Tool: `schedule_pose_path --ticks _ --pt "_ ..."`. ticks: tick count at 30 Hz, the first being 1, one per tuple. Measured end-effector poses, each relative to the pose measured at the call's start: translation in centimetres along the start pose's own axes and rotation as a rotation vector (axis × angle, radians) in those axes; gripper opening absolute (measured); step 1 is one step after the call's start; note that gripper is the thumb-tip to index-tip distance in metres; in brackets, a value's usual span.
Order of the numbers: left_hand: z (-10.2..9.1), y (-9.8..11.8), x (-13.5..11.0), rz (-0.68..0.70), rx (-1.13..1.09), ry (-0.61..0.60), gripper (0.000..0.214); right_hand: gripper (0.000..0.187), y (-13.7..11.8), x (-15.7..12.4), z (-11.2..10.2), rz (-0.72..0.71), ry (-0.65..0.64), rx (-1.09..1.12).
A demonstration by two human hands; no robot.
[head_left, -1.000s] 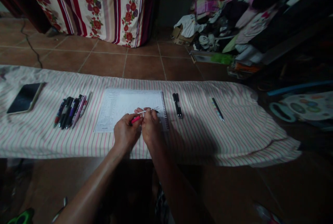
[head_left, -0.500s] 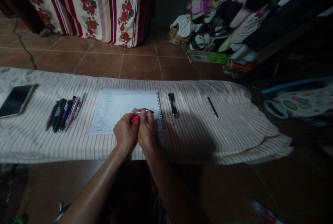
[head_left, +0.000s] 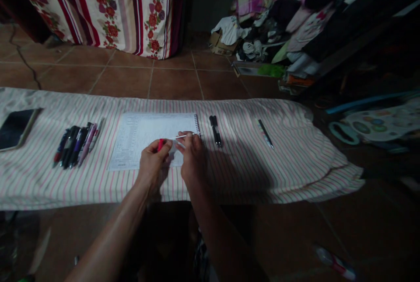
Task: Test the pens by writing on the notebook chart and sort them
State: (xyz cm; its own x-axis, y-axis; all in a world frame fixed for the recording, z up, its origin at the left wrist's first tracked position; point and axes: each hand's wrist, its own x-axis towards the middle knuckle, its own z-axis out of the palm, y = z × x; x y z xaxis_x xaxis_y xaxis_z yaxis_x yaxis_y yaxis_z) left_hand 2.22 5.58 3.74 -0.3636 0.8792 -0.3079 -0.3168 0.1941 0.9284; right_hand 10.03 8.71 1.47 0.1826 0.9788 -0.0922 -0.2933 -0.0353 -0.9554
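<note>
Over an open spiral notebook (head_left: pixel 127 142), my two hands work close together. My left hand (head_left: pixel 152 157) is closed on a short red pen part (head_left: pixel 160 144), which sticks up between thumb and fingers. A thin, whitish pen refill (head_left: pixel 179 137) runs from the left fingertips across to my right hand (head_left: pixel 193 155), whose thumb and fingers pinch it. Whether the refill's left end touches the red part cannot be made out. Just right of the notebook lie two black pens (head_left: pixel 215 131), nearest to my right hand.
Several pens (head_left: pixel 77 146) lie in a row left of the notebook, with a phone (head_left: pixel 18 129) farther left. Toward the right is another dark pen (head_left: pixel 265 133). A striped cloth (head_left: pixel 236 177) covers the table. Clothes (head_left: pixel 256 6) are heaped beyond it on the floor.
My hands have moved apart from being pressed together. The refill now shows stretched between them, and the red part has tilted upright in my left hand. The view has shifted slightly.
</note>
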Motion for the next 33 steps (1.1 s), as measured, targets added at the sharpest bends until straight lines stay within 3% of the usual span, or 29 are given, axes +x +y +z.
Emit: schedule_pose_path --ticks 4,7,12,33 --pt "-0.6 0.3 0.6 -0.197 -0.353 -0.052 0.011 0.026 -1.4 0.9 -0.9 0.025 0.125 -0.06" --pt "-0.8 0.3 1.0 -0.303 -0.475 -0.096 0.003 0.024 -1.7 0.8 -0.9 -0.015 0.111 -0.071" --pt "-1.0 0.0 1.1 -0.418 -0.601 -0.117 0.015 0.024 -1.7 0.3 -0.6 -0.093 0.018 -0.083" --pt "-0.4 0.0 0.6 -0.467 -0.636 -0.117 0.014 0.022 -1.8 0.0 -0.2 -0.084 -0.055 -0.127"
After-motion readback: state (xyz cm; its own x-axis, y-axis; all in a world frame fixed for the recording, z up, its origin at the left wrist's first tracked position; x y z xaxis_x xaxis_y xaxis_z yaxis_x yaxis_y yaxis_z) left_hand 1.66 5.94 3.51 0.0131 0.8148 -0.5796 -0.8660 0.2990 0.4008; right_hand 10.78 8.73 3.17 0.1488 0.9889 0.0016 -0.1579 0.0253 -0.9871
